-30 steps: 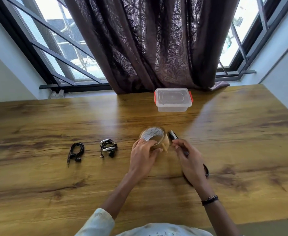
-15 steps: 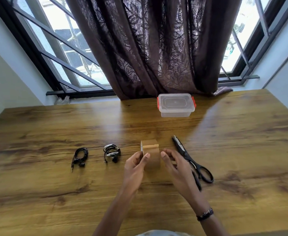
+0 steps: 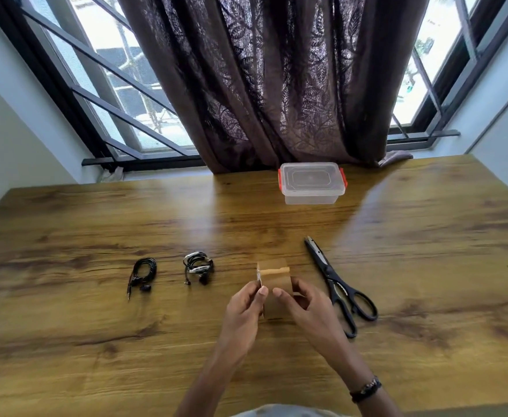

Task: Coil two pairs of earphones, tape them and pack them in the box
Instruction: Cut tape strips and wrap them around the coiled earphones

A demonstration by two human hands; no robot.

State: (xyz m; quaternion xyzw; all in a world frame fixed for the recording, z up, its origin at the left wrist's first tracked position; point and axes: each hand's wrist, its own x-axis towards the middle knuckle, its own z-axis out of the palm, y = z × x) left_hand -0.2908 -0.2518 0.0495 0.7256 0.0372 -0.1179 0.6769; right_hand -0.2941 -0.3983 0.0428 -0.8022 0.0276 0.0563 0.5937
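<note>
Both hands hold the tape roll (image 3: 273, 281) upright on edge, left hand (image 3: 243, 308) and right hand (image 3: 306, 305) gripping its sides. Earphones (image 3: 198, 266) lie left, nearer the left hand; scissors (image 3: 337, 284) just right.

A: What carries everything?
B: A wooden table (image 3: 427, 266), its far edge under the window.
A: And on it?
B: A clear lidded box (image 3: 311, 183) with red clips sits near the far edge. Black scissors (image 3: 337, 284) lie right of centre, blades pointing away. Towards the left edge lie two coiled earphones, the all-black pair (image 3: 143, 276) and the black-and-white pair (image 3: 198, 266), slightly apart
</note>
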